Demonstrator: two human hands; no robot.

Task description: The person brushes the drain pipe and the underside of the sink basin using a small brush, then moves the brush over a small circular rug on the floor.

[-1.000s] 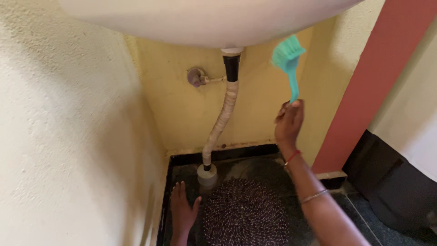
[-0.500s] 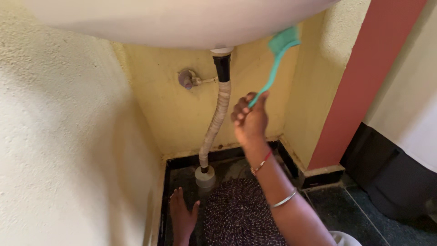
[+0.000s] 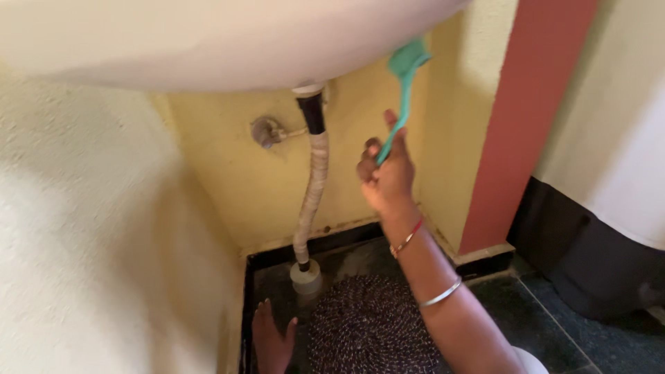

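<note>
The right hand (image 3: 386,179) is raised under the white basin (image 3: 208,41), its fingers curled tight round the lower end of a teal brush (image 3: 400,90); the thin handle slants up and to the right from the fist, and the bristled head sits against the underside of the basin near its right edge, close to the yellow wall (image 3: 360,159); the motion blur there makes it hard to tell whether the bristles press on the basin or just meet it. Two bangles, one red and one silver, ring the right forearm. The left hand (image 3: 271,339) lies flat on the dark floor (image 3: 346,266), fingers spread and holding nothing, just beside a round speckled mat (image 3: 374,325) and near the white collar where the drain pipe (image 3: 312,187) enters the floor; the pipe, wrapped in pale tape, runs up to a black fitting under the basin; a small metal valve (image 3: 265,130) juts from the wall to its left. A red-brown pillar (image 3: 526,125) stands at the right.
</note>
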